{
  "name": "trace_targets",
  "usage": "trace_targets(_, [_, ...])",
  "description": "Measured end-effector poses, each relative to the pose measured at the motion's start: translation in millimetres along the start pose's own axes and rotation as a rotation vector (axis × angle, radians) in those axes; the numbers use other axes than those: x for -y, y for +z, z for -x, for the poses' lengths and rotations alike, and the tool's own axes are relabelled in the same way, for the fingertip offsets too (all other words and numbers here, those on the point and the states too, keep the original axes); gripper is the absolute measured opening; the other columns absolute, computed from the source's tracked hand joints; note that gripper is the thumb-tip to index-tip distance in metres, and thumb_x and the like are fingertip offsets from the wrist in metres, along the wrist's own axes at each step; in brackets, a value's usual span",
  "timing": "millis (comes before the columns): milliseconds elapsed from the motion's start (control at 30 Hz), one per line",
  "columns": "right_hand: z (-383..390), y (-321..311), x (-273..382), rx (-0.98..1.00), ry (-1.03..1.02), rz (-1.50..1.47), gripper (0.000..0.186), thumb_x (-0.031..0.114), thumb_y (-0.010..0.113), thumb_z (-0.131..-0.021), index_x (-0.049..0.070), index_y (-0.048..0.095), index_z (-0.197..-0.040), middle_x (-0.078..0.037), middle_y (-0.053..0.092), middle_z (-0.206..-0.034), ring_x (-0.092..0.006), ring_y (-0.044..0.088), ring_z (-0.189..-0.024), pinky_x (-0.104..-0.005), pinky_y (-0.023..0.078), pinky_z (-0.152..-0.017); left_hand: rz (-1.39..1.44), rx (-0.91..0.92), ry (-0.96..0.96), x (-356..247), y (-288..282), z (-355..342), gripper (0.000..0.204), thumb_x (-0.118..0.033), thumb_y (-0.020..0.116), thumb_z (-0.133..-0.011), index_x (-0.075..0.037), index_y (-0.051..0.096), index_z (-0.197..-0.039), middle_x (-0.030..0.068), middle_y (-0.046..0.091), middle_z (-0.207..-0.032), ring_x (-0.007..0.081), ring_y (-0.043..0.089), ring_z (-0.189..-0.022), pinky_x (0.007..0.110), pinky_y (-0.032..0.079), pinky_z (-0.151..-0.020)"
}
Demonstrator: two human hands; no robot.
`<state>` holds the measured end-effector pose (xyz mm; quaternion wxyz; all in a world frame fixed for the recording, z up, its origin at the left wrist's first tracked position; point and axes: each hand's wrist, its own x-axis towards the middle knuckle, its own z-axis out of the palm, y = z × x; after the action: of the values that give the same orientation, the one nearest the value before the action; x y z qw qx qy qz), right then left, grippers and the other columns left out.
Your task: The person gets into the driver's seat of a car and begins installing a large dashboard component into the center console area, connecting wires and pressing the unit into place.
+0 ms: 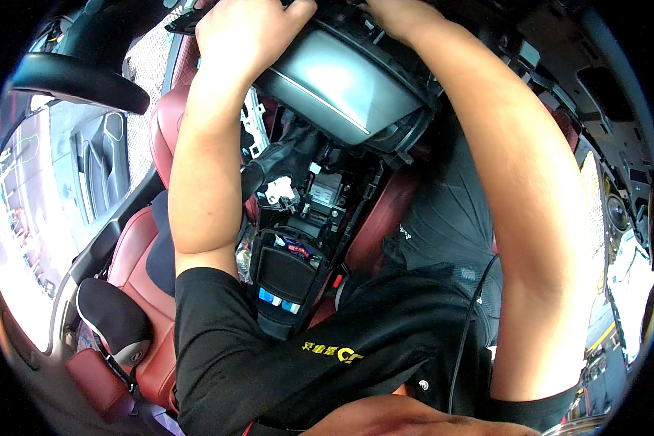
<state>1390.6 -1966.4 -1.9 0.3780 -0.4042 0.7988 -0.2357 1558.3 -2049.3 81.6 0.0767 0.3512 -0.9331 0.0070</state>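
My left hand (pixel 251 33) is at the top edge of the picture, by the upper left side of a glossy grey dashboard panel (pixel 341 80) with a thin bright trim line. Its thumb is bent and the hand looks closed; most of the fingers and anything in them lie out of view. Beyond the panel's upper right side is my right hand (pixel 400 16), cut off by the top edge, its fingers hidden. Between my arms, below the panel, an opened center console (pixel 323 207) shows bare brackets, a metal module and connectors.
A steering wheel (pixel 80 83) stands at the upper left. Red seats (pixel 134 261) flank the console, whose rear bin (pixel 287 272) holds small packets. An open door (pixel 105 163) shows at the left. At the right is a stripped door (pixel 618 211) with a round speaker.
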Motion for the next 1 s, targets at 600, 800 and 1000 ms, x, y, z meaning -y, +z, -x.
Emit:
trace_targets(600, [5,11,8,-0.233,0.075,0.110,0.052,0.039,0.053,-0.102,0.004,0.059,-0.140,-0.028,0.057,-0.142,-0.0428,0.057,-0.130,-0.0487,0.047,-0.110,-0.048,-0.037,0.056,1,4,0,0.044,-0.040,0.061,-0.088,-0.003,0.075,-0.108,0.0233,0.071,-0.108,0.0414,0.069,-0.102,0.050,0.054,-0.091])
trace_targets(800, [-20,28,3,-0.402,-0.006,0.215,0.057,0.049,0.054,-0.100,0.013,0.059,-0.144,-0.021,0.051,-0.153,-0.0380,0.046,-0.143,-0.0485,0.037,-0.119,-0.147,-0.002,0.079,20,23,-8,0.052,-0.052,0.057,-0.089,-0.009,0.075,-0.113,0.0194,0.070,-0.120,0.0421,0.069,-0.107,0.051,0.055,-0.094])
trace_targets(1000, [-35,22,4,-0.275,0.052,0.185,0.057,0.048,0.053,-0.100,0.012,0.059,-0.145,-0.021,0.050,-0.154,-0.0385,0.045,-0.145,-0.0487,0.036,-0.120,-0.196,0.052,0.059,15,21,-9,0.052,-0.052,0.054,-0.090,-0.010,0.076,-0.111,0.0200,0.070,-0.120,0.0421,0.069,-0.108,0.052,0.055,-0.093])
